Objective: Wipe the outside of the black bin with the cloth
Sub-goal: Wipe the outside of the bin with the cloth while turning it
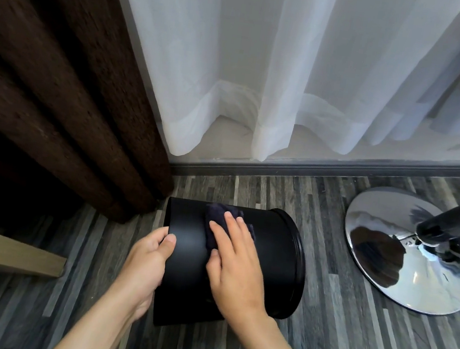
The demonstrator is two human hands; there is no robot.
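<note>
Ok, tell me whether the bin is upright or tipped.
Tipped: the black bin lies sideways, rim right, base by the left hand.

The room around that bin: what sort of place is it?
Probably a hotel or apartment room: a sheer white curtain beside a heavy brown drape, wood-look flooring, and a chrome pedestal base.

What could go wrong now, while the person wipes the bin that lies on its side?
1. The round black plastic bin lies on its side; if the left hand gripping its base end slips, it may roll toward the shiny chrome stool base.
2. The small dark cloth under the right hand could bunch, leaving parts unwiped.
</note>
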